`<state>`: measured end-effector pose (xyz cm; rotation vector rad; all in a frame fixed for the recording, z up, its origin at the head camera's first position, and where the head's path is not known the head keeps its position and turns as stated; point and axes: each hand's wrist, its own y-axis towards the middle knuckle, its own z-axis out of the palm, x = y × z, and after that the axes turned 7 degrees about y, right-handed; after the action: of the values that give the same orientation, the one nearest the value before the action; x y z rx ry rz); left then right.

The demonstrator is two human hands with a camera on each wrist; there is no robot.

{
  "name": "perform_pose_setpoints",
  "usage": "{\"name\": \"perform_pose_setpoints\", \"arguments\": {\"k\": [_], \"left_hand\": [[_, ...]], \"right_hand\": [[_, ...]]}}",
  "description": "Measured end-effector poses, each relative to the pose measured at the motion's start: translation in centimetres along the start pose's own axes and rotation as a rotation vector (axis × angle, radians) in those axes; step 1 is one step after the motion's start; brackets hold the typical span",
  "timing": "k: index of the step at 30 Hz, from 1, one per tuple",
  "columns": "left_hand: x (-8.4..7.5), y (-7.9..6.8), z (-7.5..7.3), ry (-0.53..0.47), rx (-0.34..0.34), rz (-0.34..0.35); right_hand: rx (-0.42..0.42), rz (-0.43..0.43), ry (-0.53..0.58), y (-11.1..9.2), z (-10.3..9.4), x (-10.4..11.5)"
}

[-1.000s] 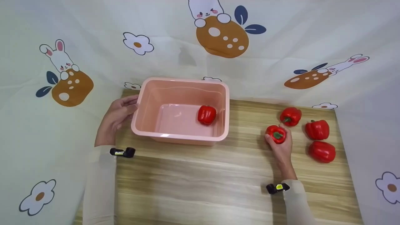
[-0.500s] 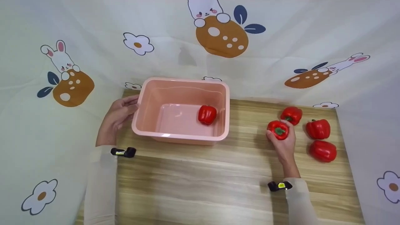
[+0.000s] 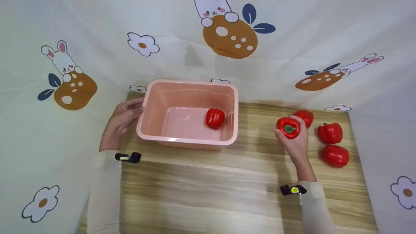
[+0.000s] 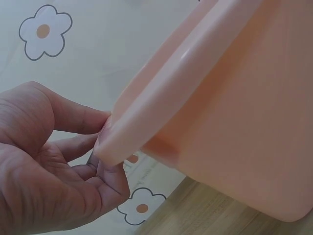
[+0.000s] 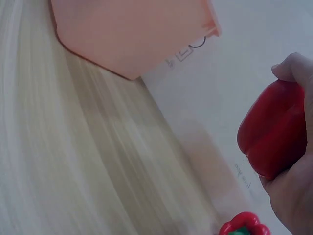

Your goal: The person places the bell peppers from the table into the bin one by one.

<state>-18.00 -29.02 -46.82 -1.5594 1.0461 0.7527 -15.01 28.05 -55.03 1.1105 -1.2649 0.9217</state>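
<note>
My left hand [image 3: 122, 120] pinches the left rim of a pink plastic tub [image 3: 188, 142]; the left wrist view shows thumb and fingers [image 4: 112, 183] on either side of that rim. Inside the tub, toward its right end, lies one red bell pepper [image 3: 214, 118]. With my right hand [image 3: 296, 143] I grip another red bell pepper [image 3: 288, 127], its green stem facing up in the head view. In the right wrist view this held pepper [image 5: 274, 129] is raised off the table, thumb and fingers around it.
Just behind the right hand sits a red pepper [image 3: 306, 117], partly covered by it. Two more, an upper pepper [image 3: 330, 133] and a lower pepper [image 3: 335, 156], lie near the right edge of the wooden table [image 3: 208, 188]. A patterned cloth [image 3: 175, 61] encloses the back and sides.
My right hand has lifted the bell pepper and carried it slightly away from me, now overlapping the pepper behind. The left hand and the tub have stayed in place.
</note>
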Motion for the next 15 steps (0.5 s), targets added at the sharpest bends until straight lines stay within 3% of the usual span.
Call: {"name": "perform_pose_setpoints", "arguments": {"k": [15], "left_hand": [[-0.1, -0.2, -0.2, -0.03, 0.026, 0.029]], "right_hand": [[0.09, 0.001, -0.016, 0.6, 2.7, 3.8]]}}
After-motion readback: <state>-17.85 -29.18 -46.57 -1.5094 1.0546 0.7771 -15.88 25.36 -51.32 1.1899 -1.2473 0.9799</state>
